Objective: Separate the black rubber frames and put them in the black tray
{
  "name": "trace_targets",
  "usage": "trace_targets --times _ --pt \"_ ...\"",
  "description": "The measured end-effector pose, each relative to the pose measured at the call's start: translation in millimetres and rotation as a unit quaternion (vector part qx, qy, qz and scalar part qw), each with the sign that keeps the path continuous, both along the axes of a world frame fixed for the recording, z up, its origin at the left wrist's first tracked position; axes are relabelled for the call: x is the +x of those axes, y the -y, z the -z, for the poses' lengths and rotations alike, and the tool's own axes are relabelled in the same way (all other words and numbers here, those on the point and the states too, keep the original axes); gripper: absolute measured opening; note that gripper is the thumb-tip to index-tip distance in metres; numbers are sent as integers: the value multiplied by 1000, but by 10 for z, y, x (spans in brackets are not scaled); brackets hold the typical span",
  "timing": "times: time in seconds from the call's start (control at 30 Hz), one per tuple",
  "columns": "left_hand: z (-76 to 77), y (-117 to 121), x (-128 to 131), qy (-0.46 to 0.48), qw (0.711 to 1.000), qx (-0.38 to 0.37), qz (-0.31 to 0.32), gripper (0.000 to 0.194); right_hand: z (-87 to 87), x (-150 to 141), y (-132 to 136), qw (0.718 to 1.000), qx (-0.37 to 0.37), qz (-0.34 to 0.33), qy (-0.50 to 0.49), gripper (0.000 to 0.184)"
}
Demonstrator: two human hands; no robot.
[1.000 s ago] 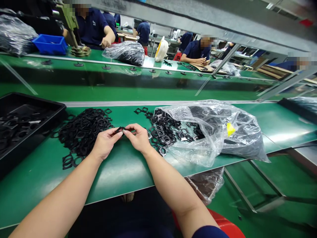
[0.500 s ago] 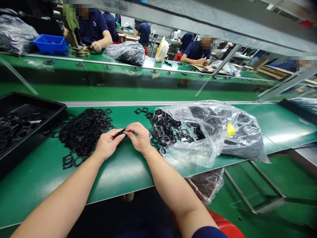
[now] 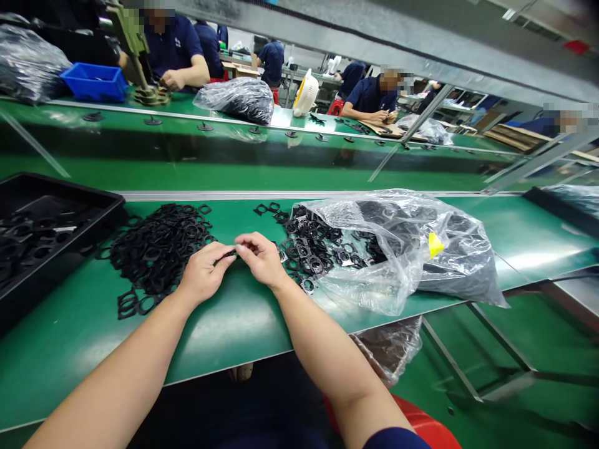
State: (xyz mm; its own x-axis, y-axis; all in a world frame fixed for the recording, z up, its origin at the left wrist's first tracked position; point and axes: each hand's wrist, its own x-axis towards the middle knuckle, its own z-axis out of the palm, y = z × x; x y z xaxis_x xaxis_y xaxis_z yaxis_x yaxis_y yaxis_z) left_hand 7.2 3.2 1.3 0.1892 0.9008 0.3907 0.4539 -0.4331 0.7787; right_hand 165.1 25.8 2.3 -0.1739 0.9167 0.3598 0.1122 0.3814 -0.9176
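"What's in front of you?"
"A green bench (image 3: 234, 324)—on my right a clear bag (image 3: 458, 268), dark pieces at its mouth; on my left a black tray (image 3: 87, 198), then a heap of black frames (image 3: 161, 249)."
"And your fingers?"
"My left hand (image 3: 203, 274) is clamped on a small black part (image 3: 229, 254) above the bench. My right hand (image 3: 264, 263) meets its end—gripping or not, I can't tell."

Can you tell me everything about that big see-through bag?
The bag looks like thin, shiny, crinkly plastic with a yellow patch. It lies on its side on the green table, mouth open toward the right hand. Black parts bulge inside and lie spilled at its mouth. Neither hand touches it.
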Motion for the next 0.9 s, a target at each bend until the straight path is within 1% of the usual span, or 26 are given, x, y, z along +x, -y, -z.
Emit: trace_targets --times 0.07,0.13,0.17,0.2,0.27,0.33,0.37,0.43,0.57,0.7,0.9 --pt "23 -5 31 75 994 -70 -19 30 29 -17 -18 997 -75 -9 -17 23" --pt "44 -15 58 183 971 -144 -45 40 52 -27 -36 989 -140 -7 -38 25" --pt "51 -21 66 230 956 -171 -58 44 59 -27 -42 988 -146 2 -42 25" --pt "54 -28 69 263 944 -189 -72 45 60 -25 -46 991 -125 16 -36 24" --pt "50 -40 65 292 930 -202 -94 43 48 -12 -43 998 -28 51 2 19" --pt "40 -45 57 300 927 -201 -103 43 19 5 -29 993 79 71 49 13" --pt "33 -44 56 300 927 -199 -102 43 3 12 -20 988 118 71 70 10" --pt "21 -36 58 294 930 -195 -100 43 -25 21 -1 980 162 69 98 8" --pt "4 -11 70 277 937 -189 -97 41 -54 23 20 971 190 67 132 11" --pt "-10 4 74 274 938 -189 -93 40 -55 24 24 967 208 68 129 12" --pt "-24 17 88 290 932 -195 -91 42 -51 34 20 970 196 58 135 13"
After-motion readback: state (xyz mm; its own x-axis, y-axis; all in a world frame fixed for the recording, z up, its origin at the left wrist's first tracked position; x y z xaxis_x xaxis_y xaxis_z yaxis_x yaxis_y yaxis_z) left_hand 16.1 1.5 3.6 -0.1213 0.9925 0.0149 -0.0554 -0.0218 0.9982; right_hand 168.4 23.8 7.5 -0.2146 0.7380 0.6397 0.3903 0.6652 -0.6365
